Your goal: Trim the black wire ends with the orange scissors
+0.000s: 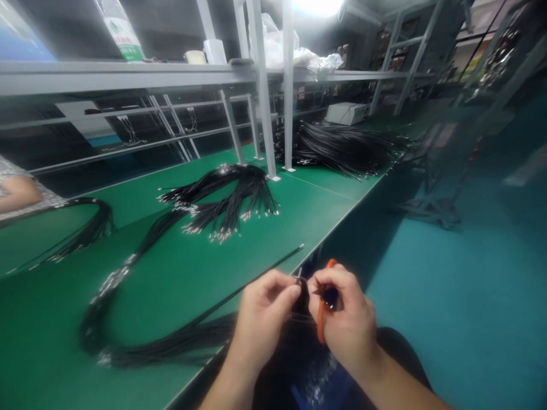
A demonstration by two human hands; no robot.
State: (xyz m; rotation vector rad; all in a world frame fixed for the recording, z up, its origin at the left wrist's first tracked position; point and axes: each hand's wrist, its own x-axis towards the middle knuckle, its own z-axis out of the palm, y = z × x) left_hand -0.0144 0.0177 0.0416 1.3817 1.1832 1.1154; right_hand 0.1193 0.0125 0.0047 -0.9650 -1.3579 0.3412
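Note:
Near the table's front edge, my left hand [267,310] pinches a thin black cable [302,293] between thumb and fingertips. Close beside it, my right hand [348,319] is closed around small orange-handled pliers [321,324], whose dark jaws point toward the left hand. Whether the jaws touch the cable is hard to see. Behind my left forearm a long bundle of black cables [171,344] curves across the green table [149,302]. One single cable [273,266] with a metal tip sticks out past my left hand.
More black cables with metal ends [231,199] lie mid-table, and a larger pile [342,145] sits farther back by a pale box [346,113]. White shelf posts [288,102] rise from the table. At left, another person's arm [19,192] is near a cable bundle [92,225].

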